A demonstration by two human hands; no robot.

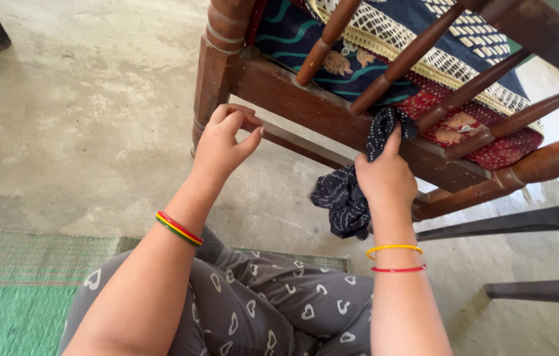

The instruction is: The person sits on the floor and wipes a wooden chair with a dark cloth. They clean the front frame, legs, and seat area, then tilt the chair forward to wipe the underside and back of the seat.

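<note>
At centre right of the frame I saw my right hand [385, 178] clamped on a dark, white-dotted cloth [345, 198], pressing its bunched top against the scuffed rail of a turned wooden chair [306, 105] while the soft rest hung below. My left hand [223, 142], left of centre, was loosely curled, thumb and fingertips slightly apart, touching the chair's thin lower rail above the rough concrete floor [82, 112].

Domestic setting, likely home porch or room. Indicators: bare concrete floor [95, 99]; turned wooden chair [306, 99] with patterned cushion [484, 142]; green woven mat [16, 290]; dark plastic chair [556, 224] alongside.
</note>
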